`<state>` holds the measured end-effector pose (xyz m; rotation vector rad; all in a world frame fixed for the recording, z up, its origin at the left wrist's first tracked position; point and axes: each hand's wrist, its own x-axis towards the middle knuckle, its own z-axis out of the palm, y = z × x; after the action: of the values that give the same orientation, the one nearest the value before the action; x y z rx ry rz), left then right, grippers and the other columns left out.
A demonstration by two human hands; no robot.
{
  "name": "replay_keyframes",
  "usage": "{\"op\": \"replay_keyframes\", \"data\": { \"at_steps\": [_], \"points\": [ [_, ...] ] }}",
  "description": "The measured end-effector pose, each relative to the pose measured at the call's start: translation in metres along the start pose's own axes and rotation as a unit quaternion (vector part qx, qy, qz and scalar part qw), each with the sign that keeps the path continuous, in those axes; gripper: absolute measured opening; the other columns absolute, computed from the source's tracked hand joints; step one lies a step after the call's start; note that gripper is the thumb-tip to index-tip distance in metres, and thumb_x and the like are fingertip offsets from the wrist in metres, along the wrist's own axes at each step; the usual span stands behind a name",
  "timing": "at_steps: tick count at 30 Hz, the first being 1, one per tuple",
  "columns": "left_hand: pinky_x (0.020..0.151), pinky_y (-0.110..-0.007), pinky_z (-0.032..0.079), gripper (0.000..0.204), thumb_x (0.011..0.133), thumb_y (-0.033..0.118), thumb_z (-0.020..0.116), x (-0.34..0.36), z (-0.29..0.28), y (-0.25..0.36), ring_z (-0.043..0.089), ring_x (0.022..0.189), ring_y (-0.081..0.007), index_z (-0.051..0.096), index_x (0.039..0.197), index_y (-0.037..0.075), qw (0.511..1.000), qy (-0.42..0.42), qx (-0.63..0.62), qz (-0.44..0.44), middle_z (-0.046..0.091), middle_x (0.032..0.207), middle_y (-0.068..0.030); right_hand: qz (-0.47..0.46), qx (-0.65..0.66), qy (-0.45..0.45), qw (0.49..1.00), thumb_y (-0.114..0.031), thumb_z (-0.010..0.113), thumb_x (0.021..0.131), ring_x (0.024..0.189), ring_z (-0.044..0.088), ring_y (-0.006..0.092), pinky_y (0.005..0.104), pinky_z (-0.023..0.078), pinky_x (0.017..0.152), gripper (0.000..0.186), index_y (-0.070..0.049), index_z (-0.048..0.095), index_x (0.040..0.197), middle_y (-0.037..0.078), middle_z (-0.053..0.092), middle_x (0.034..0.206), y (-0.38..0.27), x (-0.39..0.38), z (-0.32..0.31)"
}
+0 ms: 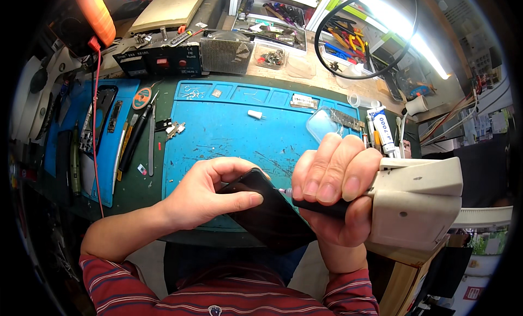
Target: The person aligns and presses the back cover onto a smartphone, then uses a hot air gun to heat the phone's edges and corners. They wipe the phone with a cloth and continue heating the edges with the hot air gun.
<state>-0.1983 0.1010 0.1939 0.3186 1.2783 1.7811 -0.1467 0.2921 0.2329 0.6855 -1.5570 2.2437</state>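
Note:
My left hand [212,190] grips a dark, glossy phone-shaped slab [261,218] by its upper left part, thumb on the face, tilted over the front of the blue mat [212,130]. My right hand [338,185] is wrapped round the black barrel of a dispensing tool [414,201] with a bulky cream body. Its narrow pale tip [285,191] is at the slab's right edge; whether they touch I cannot tell. Beyond my hands are a small white cap [255,113], a clear plastic box [321,124] and a white-and-blue tube [383,130].
On the left lie another blue mat [54,130] with phone parts, screwdrivers [133,141], tweezers [152,147] and an orange spool [141,98]. Behind stand a black device [136,62], a finned metal block [223,54] and tool trays [348,38]. A dark cable loop [321,59] hangs upper right.

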Motion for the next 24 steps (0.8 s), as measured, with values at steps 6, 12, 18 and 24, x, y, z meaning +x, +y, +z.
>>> {"op": "replay_keyframes", "data": {
  "at_steps": [6, 12, 18, 24],
  "points": [
    [0.089, -0.029, 0.048, 0.031, 0.081, 0.000, 0.069, 0.0000, 0.0005, 0.0002, 0.060, 0.098, -0.0127, 0.060, 0.110, 0.000, 1.000, 0.002, 0.000, 0.002, 0.064, 0.105, -0.0057, 0.003, 0.002, 0.003, 1.000, -0.033, 0.062, 0.090, 0.079, 0.050, 0.0133, 0.0277, 0.048, 0.065, 0.025, -0.013, 0.046, 0.090, 0.001, 0.049, 0.084, 0.0006, -0.0003, -0.0009],
    [0.088, -0.028, 0.048, 0.030, 0.082, 0.003, 0.070, 0.0003, 0.0003, -0.0015, 0.060, 0.097, -0.0116, 0.060, 0.110, 0.000, 1.000, 0.001, 0.008, 0.012, 0.065, 0.105, -0.0054, 0.005, 0.020, 0.022, 1.000, -0.032, 0.063, 0.089, 0.077, 0.050, 0.0129, 0.0271, 0.047, 0.063, 0.025, -0.013, 0.046, 0.089, 0.000, 0.049, 0.082, 0.0017, -0.0010, 0.0007],
    [0.087, -0.026, 0.049, 0.031, 0.084, 0.005, 0.069, 0.0004, -0.0014, -0.0041, 0.060, 0.097, -0.0101, 0.059, 0.113, -0.001, 1.000, -0.004, 0.007, 0.020, 0.065, 0.107, -0.0056, 0.012, 0.023, 0.027, 0.999, -0.031, 0.063, 0.089, 0.077, 0.050, 0.0129, 0.0270, 0.047, 0.063, 0.024, -0.013, 0.046, 0.089, 0.000, 0.049, 0.082, 0.0005, -0.0010, 0.0007],
    [0.087, -0.026, 0.049, 0.031, 0.084, 0.004, 0.069, 0.0005, -0.0009, -0.0036, 0.060, 0.097, -0.0102, 0.059, 0.113, -0.001, 1.000, -0.003, 0.004, 0.017, 0.065, 0.107, -0.0057, 0.011, 0.022, 0.020, 0.999, -0.031, 0.062, 0.090, 0.077, 0.050, 0.0128, 0.0267, 0.047, 0.062, 0.024, -0.013, 0.046, 0.088, 0.000, 0.049, 0.081, 0.0001, -0.0005, -0.0008]
  ]
}}
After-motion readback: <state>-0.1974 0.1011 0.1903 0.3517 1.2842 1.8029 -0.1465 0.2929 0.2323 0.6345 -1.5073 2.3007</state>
